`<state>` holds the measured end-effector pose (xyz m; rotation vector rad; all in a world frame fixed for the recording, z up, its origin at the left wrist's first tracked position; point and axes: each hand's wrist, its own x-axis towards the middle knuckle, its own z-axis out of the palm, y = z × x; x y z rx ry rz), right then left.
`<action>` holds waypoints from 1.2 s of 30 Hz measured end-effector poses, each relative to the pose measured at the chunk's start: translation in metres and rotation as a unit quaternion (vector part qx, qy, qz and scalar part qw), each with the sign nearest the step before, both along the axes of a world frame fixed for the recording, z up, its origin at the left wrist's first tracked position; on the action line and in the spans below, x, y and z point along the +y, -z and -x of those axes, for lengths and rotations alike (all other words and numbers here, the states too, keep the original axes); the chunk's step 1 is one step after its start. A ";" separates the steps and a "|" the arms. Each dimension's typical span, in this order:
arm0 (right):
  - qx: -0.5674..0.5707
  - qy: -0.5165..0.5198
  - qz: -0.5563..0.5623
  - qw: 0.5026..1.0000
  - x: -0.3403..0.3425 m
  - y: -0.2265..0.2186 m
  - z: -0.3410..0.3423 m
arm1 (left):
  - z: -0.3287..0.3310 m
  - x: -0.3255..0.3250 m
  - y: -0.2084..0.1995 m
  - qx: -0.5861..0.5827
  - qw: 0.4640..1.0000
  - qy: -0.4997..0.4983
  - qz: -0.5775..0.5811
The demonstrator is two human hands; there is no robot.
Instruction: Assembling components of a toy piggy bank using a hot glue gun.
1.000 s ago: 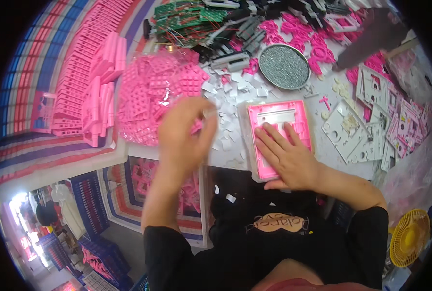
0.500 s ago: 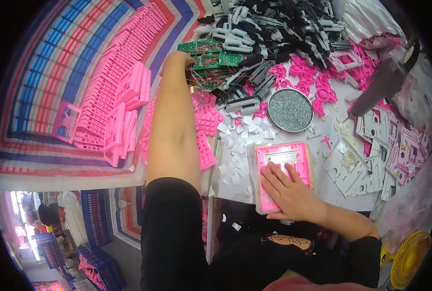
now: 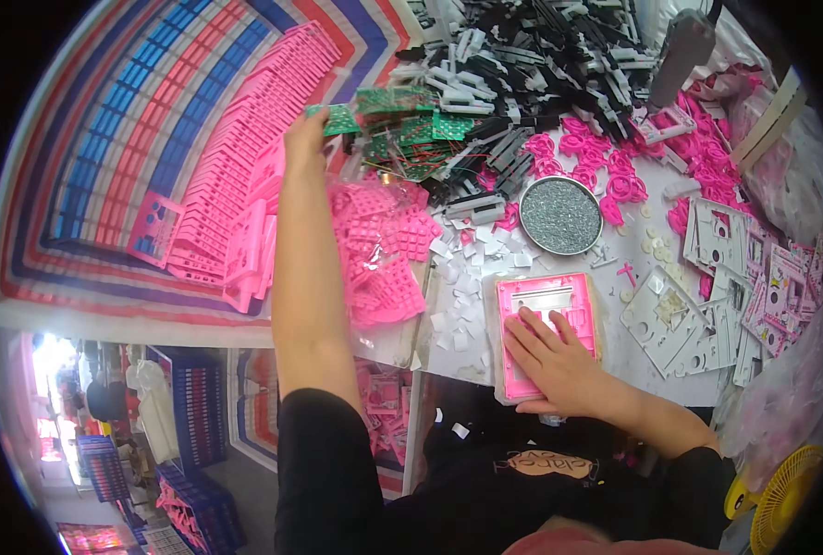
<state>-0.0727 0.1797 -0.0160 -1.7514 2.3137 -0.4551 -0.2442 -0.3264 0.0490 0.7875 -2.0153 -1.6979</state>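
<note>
My left hand (image 3: 306, 142) is reached out to the far left of the table, its fingers closed on the edge of a green circuit board (image 3: 336, 119). The board is held just left of a pile of green circuit boards (image 3: 421, 159) with thin red wires. My right hand (image 3: 559, 368) lies flat with fingers spread over a pink plastic casing (image 3: 515, 347). That casing sits in a pale holder (image 3: 599, 324) near the table's front edge. A clear window strip (image 3: 543, 299) shows at its far end, and the hand hides part of its inside.
A round tin of small metal screws (image 3: 560, 215) stands beyond the casing. Pink keypads (image 3: 374, 250) lie near my left forearm, a long row of pink casings (image 3: 236, 157) farther left. Black and grey parts (image 3: 541, 65) heap at the back. A grey power screwdriver (image 3: 684, 55) hangs back right.
My left hand has drawn leftward out of the circuit board pile with a board. The hanging screwdriver has swung away toward the back. My right hand stays on the casing.
</note>
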 end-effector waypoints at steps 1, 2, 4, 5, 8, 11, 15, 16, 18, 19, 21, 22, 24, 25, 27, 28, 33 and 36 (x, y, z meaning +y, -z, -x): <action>-0.017 0.003 0.045 0.999 0.003 -0.001 0.005 | -0.015 0.020 -0.012 0.069 0.989 -0.017 -0.130; -0.037 -0.003 0.092 0.995 0.005 -0.006 0.009 | -0.039 0.035 -0.023 0.135 0.957 -0.041 -0.255; -0.054 -0.008 0.182 0.982 0.000 -0.021 0.019 | -0.081 0.060 -0.036 0.267 0.940 0.012 -0.209; -0.050 -0.001 0.220 0.974 -0.001 -0.034 0.025 | -0.102 0.080 -0.047 0.290 0.943 0.023 -0.162; -0.231 -0.002 0.290 0.929 -0.013 -0.049 0.045 | -0.144 0.143 -0.054 0.328 0.943 0.041 0.027; -0.548 0.051 0.353 0.756 -0.039 -0.059 0.047 | -0.157 0.195 -0.030 0.316 0.893 0.044 0.317; -0.659 0.169 0.412 0.606 -0.085 -0.081 0.042 | -0.190 0.252 -0.010 0.283 0.814 0.107 0.496; -0.662 0.168 0.409 0.606 -0.082 -0.077 0.045 | -0.198 0.259 -0.001 0.277 0.817 0.123 0.491; -0.669 0.161 0.402 0.604 -0.078 -0.063 0.050 | -0.211 0.264 0.011 0.305 0.820 0.109 0.472; -0.673 0.158 0.404 0.599 -0.074 -0.057 0.049 | -0.215 0.263 0.017 0.321 0.823 0.087 0.460; -0.682 0.152 0.407 0.588 -0.065 -0.046 0.048 | -0.222 0.268 0.031 0.337 0.871 0.072 0.351; -0.702 0.174 0.400 0.563 -0.063 -0.045 0.047 | -0.225 0.282 0.025 0.339 0.897 0.054 0.277; -0.728 0.156 0.379 0.550 -0.058 -0.046 0.047 | -0.227 0.286 0.027 0.332 0.931 0.091 0.118; -0.740 0.147 0.369 0.543 -0.057 -0.046 0.047 | -0.231 0.285 0.027 0.261 0.952 0.131 0.088; -0.672 0.167 0.382 0.612 -0.059 -0.045 0.046 | -0.241 0.283 0.027 0.114 0.970 0.212 0.025; -0.634 0.178 0.389 0.644 -0.058 -0.045 0.046 | -0.244 0.278 0.028 0.118 0.961 0.250 -0.027; -0.580 0.148 0.352 0.719 -0.041 -0.045 0.049 | -0.248 0.274 0.022 0.089 0.942 0.298 -0.127; -0.564 0.191 0.447 0.668 -0.033 -0.044 0.050 | -0.248 0.274 0.032 0.089 0.941 0.277 -0.170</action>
